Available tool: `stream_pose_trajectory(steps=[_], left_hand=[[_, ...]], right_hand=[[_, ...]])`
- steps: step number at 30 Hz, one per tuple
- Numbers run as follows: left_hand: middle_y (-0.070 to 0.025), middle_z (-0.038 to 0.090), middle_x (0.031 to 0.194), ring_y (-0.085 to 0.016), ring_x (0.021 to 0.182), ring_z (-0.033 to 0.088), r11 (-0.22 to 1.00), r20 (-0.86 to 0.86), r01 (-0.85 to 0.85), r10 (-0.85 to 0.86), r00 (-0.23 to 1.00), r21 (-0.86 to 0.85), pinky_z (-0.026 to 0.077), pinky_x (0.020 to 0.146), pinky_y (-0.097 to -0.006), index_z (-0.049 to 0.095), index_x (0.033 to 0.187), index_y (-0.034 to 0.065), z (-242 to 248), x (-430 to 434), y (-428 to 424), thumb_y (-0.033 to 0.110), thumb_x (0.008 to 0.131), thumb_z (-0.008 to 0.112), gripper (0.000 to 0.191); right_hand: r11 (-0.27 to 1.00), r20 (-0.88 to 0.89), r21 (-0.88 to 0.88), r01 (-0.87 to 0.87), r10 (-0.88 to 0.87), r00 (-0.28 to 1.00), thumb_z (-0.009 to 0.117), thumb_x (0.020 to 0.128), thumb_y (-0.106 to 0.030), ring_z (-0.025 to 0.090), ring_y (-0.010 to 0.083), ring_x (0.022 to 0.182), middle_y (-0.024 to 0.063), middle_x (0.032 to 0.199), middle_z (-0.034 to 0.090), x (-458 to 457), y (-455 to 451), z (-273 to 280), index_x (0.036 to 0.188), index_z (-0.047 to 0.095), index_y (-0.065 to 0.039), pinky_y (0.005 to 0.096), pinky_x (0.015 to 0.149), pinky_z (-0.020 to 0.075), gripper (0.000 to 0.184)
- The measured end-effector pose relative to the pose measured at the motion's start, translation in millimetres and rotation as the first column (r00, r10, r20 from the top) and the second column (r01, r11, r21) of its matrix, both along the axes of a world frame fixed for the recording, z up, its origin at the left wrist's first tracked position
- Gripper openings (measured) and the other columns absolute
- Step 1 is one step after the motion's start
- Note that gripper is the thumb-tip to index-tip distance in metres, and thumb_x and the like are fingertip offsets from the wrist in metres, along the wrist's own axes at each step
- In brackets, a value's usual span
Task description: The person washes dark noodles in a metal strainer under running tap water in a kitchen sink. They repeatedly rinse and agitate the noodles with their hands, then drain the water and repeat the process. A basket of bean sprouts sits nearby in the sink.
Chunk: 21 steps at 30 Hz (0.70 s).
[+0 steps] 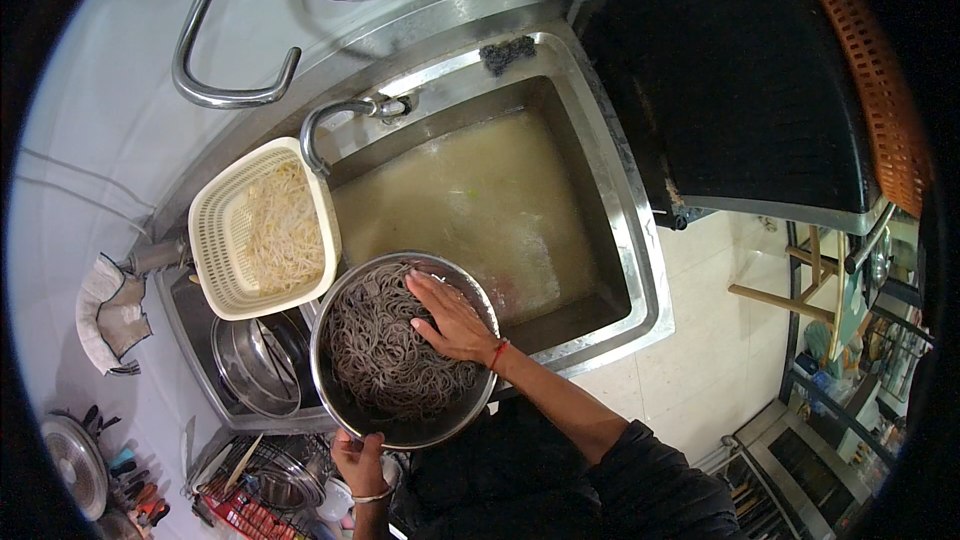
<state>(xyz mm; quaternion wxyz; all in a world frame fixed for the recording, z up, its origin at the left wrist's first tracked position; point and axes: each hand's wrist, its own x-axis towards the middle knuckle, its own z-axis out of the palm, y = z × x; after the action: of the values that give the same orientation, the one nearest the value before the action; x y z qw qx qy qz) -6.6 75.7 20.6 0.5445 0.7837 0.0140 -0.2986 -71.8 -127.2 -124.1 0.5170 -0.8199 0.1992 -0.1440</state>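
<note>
A round stainless steel bowl (409, 431) holds a heap of dark grey-brown noodles (390, 360). It sits over the near left corner of the sink basin, in front of my body. At the bowl's near rim, my left hand (361, 461) grips the metal with its thumb on top. My right hand (450, 318) lies over the noodles on the bowl's right side, palm down, with the thumb apart from the fingers. Its fingertips touch the noodles, and a red cord circles that wrist. What lies beneath the palm is hidden.
Cloudy water fills the sink basin (480, 195). A cream plastic colander (217, 240) with bean sprouts (285, 232) stands left, under a curved faucet (319, 123). Metal bowls (255, 382) occupy the smaller basin. A wire rack (247, 457) is lower left; a black appliance (735, 74) stands right.
</note>
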Motion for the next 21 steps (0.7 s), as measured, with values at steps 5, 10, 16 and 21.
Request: stream_pose_trajectory(steps=[5,10,16,21], left_hand=[[-0.0029,0.061,0.08,-0.008,0.064,0.054,1.0,-0.014,0.0,0.0,1.0,0.003,0.042,0.057,-0.0198,0.057,0.087,-0.0003,-2.7,2.6,2.9,-0.011,0.067,0.054,0.023],[-0.0025,0.061,0.079,-0.008,0.064,0.054,1.0,-0.047,-0.007,0.009,0.999,0.029,0.042,0.057,-0.02,0.056,0.086,0.0001,-0.7,2.8,3.8,-0.011,0.067,0.054,0.022],[-0.0019,0.061,0.078,-0.007,0.063,0.054,1.0,-0.008,0.009,-0.008,1.0,0.015,0.042,0.056,-0.0195,0.056,0.086,0.0001,0.6,1.9,2.6,-0.011,0.068,0.054,0.021],[-0.0013,0.061,0.078,-0.007,0.063,0.053,1.0,0.012,0.009,-0.009,1.0,0.013,0.041,0.055,-0.0186,0.056,0.087,0.0002,-1.4,2.0,2.7,-0.011,0.069,0.054,0.021]], right_hand=[[1.0,0.019,-0.001,0.002,-0.002,1.0,0.044,0.091,-0.025,0.025,0.0296,0.132,0.0168,0.142,0.027,2.6,0.8,-2.2,0.138,0.024,-0.003,0.0383,0.109,0.0195,0.056],[1.0,0.022,0.001,0.005,-0.005,1.0,0.044,0.091,-0.025,0.026,0.0298,0.131,0.0169,0.141,0.027,3.0,1.1,-3.5,0.138,0.024,-0.002,0.0383,0.109,0.0203,0.056],[1.0,0.045,-0.018,0.014,-0.014,0.999,0.044,0.091,-0.026,0.027,0.03,0.131,0.017,0.141,0.028,4.6,2.5,-7.2,0.137,0.026,-0.002,0.0382,0.109,0.0203,0.055],[1.0,0.037,-0.001,0.013,-0.013,0.999,0.042,0.091,-0.027,0.025,0.0294,0.132,0.0171,0.141,0.028,7.2,4.4,-10.4,0.136,0.027,-0.001,0.0385,0.109,0.0189,0.054]])
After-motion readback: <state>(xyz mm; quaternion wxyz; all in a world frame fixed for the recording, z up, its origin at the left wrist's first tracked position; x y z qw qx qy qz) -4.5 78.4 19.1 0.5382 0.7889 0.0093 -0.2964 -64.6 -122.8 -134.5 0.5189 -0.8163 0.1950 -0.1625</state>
